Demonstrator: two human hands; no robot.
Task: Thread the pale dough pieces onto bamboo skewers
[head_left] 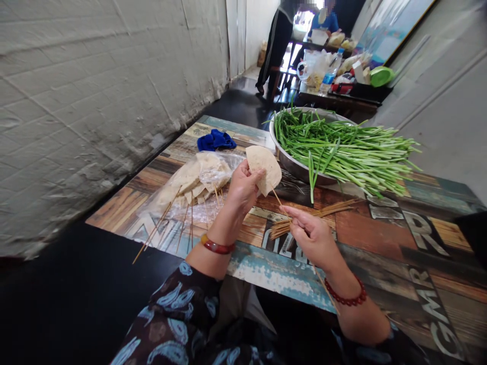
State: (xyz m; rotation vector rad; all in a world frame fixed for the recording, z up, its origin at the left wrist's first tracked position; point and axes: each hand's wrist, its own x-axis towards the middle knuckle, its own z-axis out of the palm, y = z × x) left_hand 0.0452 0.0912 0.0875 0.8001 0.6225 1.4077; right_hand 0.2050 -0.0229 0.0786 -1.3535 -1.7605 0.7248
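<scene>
My left hand (246, 185) pinches a pale, wedge-shaped flat sheet (265, 166), thin like flatbread or tofu skin, above the table. Closed round a thin wooden skewer (279, 201) is my right hand (314, 234); the skewer's upper end meets the sheet's lower edge, and its lower end runs out below my palm. Whether the tip pierces the sheet, I cannot tell. Left of my left hand lies a clear plastic bag (207, 170) with similar sheets on skewers (182, 185). A bundle of loose skewers (323, 210) rests on the table beyond my right hand.
A large metal bowl (279, 149) heaped with long green stalks (350, 147) stands at the table's far right. A blue cloth (215, 140) lies near the far edge. Behind, two people are by another table holding bags, a bottle (330, 73) and a green lid (381, 76). A wall runs along the left.
</scene>
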